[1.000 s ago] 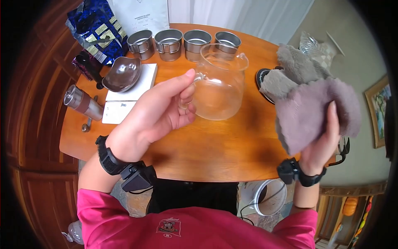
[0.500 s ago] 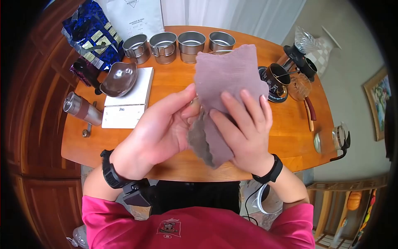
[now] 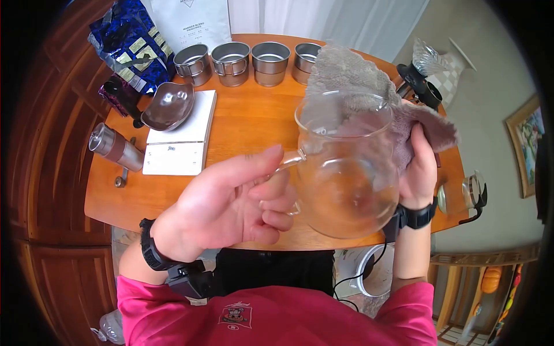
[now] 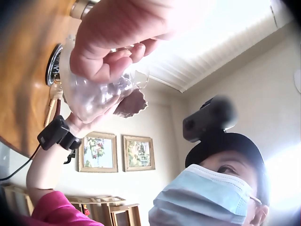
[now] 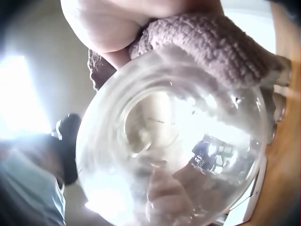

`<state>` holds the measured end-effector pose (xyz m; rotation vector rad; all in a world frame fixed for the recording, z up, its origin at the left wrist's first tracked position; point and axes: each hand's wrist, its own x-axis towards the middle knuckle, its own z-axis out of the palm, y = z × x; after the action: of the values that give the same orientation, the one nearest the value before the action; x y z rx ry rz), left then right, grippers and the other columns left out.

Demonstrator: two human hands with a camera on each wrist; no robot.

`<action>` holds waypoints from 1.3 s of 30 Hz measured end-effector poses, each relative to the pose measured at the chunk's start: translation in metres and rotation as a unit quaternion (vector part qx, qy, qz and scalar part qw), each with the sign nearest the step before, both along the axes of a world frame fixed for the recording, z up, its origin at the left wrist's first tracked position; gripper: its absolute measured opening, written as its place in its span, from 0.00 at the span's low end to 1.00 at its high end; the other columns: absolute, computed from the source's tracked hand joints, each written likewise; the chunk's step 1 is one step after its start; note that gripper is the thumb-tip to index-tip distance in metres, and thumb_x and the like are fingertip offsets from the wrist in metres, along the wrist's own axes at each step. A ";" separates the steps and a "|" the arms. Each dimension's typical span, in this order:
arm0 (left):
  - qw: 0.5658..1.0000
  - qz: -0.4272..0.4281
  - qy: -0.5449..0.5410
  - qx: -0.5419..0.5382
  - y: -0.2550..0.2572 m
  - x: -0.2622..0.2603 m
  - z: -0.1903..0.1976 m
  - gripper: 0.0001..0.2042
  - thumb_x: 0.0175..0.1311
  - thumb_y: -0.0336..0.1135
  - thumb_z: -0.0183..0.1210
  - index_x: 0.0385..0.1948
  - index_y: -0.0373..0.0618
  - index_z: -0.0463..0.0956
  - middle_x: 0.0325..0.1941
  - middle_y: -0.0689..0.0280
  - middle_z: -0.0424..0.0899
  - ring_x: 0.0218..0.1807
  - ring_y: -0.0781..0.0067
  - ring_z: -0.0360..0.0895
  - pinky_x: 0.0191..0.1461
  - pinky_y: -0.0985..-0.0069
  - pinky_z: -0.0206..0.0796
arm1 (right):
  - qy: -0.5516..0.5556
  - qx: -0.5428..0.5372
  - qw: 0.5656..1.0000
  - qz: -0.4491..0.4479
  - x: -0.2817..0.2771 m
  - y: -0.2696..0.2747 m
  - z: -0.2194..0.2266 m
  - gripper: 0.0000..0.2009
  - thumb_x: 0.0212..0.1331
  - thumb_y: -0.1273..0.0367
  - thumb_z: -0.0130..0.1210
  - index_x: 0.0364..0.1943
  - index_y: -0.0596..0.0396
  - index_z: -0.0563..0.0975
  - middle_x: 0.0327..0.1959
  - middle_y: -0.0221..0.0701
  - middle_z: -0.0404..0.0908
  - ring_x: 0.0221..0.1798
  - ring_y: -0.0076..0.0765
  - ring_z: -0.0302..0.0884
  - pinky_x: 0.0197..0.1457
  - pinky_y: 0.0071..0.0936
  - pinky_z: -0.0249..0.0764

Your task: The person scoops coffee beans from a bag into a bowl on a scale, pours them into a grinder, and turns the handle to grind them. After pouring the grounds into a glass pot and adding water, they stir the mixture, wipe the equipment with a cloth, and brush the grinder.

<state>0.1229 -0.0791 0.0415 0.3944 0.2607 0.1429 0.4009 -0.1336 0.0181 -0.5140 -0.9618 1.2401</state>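
My left hand (image 3: 231,205) grips the handle of a clear glass pitcher (image 3: 346,193), held above the table near its front edge. The pitcher is see-through, with a wide round body and an open rim. Beyond its right side, my right hand (image 3: 420,173) holds a fuzzy cloth (image 3: 349,69), grey on one face and mauve on the other. The cloth drapes behind the rim, and part of it shows through the glass. In the right wrist view the round glass base fills the middle, with the bunched mauve cloth (image 5: 202,47) along its upper side.
Several metal cups (image 3: 270,63) line the back of the wooden table (image 3: 254,127). On the left lie a white scale (image 3: 173,158), a dark bowl (image 3: 168,106) and a hand grinder (image 3: 115,147). A dripper stand (image 3: 412,75) and a glass jar (image 3: 470,190) stand at the right.
The cloth came in from the right, covered the front of the pitcher, then moved to its far right side. The pitcher now sits lower and nearer, still in my left hand.
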 end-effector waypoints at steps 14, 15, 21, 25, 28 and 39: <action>0.979 -0.057 -0.151 -0.127 -0.003 0.025 -0.010 0.24 0.67 0.53 0.35 0.14 0.49 0.59 0.23 0.73 0.56 0.28 0.78 0.55 0.26 0.85 0.51 | 0.154 -0.234 0.945 0.167 -0.065 0.005 -0.023 0.34 0.59 0.46 0.41 0.62 0.54 0.54 0.54 0.34 0.66 0.52 0.31 0.68 0.51 0.31 0.68; 0.982 -0.049 -0.142 -0.117 -0.003 0.026 -0.011 0.23 0.67 0.54 0.34 0.13 0.51 0.56 0.23 0.73 0.56 0.28 0.78 0.54 0.26 0.85 0.50 | 0.149 -0.173 0.970 0.079 -0.069 -0.016 -0.018 0.22 0.63 0.54 0.37 0.49 0.58 0.69 0.44 0.36 0.75 0.45 0.33 0.74 0.53 0.31 0.69; 0.996 0.056 -0.037 0.053 -0.003 0.029 -0.007 0.20 0.66 0.49 0.40 0.14 0.51 0.58 0.24 0.72 0.58 0.28 0.76 0.56 0.28 0.80 0.52 | 0.284 -0.258 0.913 0.140 -0.060 -0.003 -0.041 0.22 0.63 0.53 0.39 0.50 0.56 0.69 0.45 0.35 0.75 0.47 0.34 0.73 0.52 0.33 0.70; 0.937 0.110 0.041 0.328 -0.006 0.026 -0.010 0.11 0.65 0.38 0.48 0.25 0.45 0.73 0.24 0.73 0.68 0.29 0.77 0.64 0.32 0.81 0.57 | 0.283 -0.212 0.934 0.058 -0.051 -0.007 -0.063 0.20 0.61 0.62 0.46 0.55 0.57 0.65 0.48 0.35 0.74 0.49 0.33 0.73 0.52 0.32 0.72; 0.901 0.114 0.014 0.418 -0.003 0.024 -0.013 0.08 0.63 0.35 0.50 0.30 0.42 0.74 0.25 0.71 0.69 0.30 0.78 0.64 0.34 0.81 0.57 | -0.049 -0.143 0.981 -0.121 -0.050 -0.013 -0.061 0.20 0.62 0.57 0.43 0.53 0.55 0.67 0.53 0.35 0.71 0.53 0.37 0.70 0.57 0.36 0.68; 0.735 0.162 0.096 0.652 -0.009 0.021 -0.017 0.09 0.63 0.36 0.50 0.32 0.40 0.75 0.30 0.67 0.71 0.40 0.73 0.63 0.44 0.78 0.58 | 0.249 -0.083 0.963 0.067 -0.014 -0.007 -0.050 0.20 0.64 0.58 0.39 0.55 0.56 0.66 0.54 0.37 0.70 0.57 0.39 0.66 0.60 0.40 0.64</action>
<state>0.1434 -0.0883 0.0247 1.7943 0.4086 0.6454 0.3871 -0.1407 -0.0321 -0.2463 -0.4741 1.4895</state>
